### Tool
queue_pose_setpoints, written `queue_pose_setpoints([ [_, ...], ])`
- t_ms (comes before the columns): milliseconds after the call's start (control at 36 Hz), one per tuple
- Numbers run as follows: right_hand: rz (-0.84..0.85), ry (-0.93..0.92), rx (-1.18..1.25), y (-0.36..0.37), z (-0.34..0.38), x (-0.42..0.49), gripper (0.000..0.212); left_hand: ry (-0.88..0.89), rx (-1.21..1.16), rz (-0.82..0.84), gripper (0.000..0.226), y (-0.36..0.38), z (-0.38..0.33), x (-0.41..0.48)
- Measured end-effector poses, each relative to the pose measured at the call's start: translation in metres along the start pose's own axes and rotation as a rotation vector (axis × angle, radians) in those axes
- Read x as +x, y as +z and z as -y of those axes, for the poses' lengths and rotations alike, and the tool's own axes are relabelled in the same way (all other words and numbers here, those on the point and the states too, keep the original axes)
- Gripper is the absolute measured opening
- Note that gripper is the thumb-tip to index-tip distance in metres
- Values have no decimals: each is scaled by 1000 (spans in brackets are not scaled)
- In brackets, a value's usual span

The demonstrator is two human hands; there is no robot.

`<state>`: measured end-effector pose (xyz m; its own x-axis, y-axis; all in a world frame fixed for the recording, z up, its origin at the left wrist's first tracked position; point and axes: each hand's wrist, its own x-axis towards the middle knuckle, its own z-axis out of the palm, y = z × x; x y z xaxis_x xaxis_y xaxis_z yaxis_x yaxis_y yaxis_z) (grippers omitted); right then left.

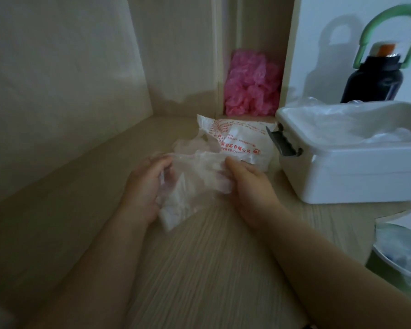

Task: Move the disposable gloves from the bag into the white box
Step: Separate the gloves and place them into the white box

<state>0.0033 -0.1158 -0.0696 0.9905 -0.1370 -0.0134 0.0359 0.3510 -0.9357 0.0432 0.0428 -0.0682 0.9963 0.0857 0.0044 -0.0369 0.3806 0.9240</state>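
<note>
My left hand and right hand grip clear gloves. The bag lies beside the white box.

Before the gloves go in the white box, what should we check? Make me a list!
1. Gloves held: left hand and right hand both grip the clear gloves. Ok.
2. Box open: the white box has no lid on. Ok.
3. Room inside: clear plastic already fills part of it. Cannot tell.
4. Box near: it stands just right of the right hand. Ok.
5. Bag empty: the printed bag lies crumpled behind the hands. Cannot tell.
</note>
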Motion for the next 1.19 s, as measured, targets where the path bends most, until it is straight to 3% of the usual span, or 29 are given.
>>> queue_pose_setpoints([
  [139, 30, -20, -71, 2, 25, -4, 14, 61, 108, -40, 34, 13, -11, -4],
  [194, 49, -22, -114, 2, 36, -3, 12, 149, 411, -70, 13, 18, -19, -4],
  [250, 83, -4, -127, 3, 48, -2, 14, 259, 849, -88, 54, 18, -26, -3],
  [306, 119, 14, -119, 4, 63, 0, 23, 418, 993, -25, 84, 27, -38, -5],
  [361, 125, 21, -114, 5, 76, 1, 25, 496, 921, 140, 78, 43, -53, -10],
  [444, 107, -13, -159, 4, 93, 5, 27, 473, 836, 359, 58, 64, -66, -15],
  [583, -3, -113, -159, -11, 118, 10, 15, 412, 648, 409, 50, 88, -74, -13],
  [667, -25, -106, -136, -22, 130, 13, 19, 419, 715, 484, 38, 108, -70, -11],
  [722, -28, -100, -162, -27, 136, 12, 20, 470, 753, 429, 18, 120, -66, -7],
  [944, -134, -113, -117, -70, 184, 14, 10, 403, 524, 278, 21, 167, -70, 11],
  [1056, -266, -47, -233, -91, 194, 18, 13, 86, 132, 198, 26, 188, -73, 19],
  [1111, -345, -52, -304, -103, 199, 17, 20, -73, 66, 172, 30, 195, -70, 20],
  [1167, -388, -13, -275, -117, 199, 21, 19, -31, 177, 62, 28, 200, -64, 26],
  [1194, -406, 6, -233, -121, 200, 22, 18, 75, 318, -7, 25, 201, -60, 29],
])
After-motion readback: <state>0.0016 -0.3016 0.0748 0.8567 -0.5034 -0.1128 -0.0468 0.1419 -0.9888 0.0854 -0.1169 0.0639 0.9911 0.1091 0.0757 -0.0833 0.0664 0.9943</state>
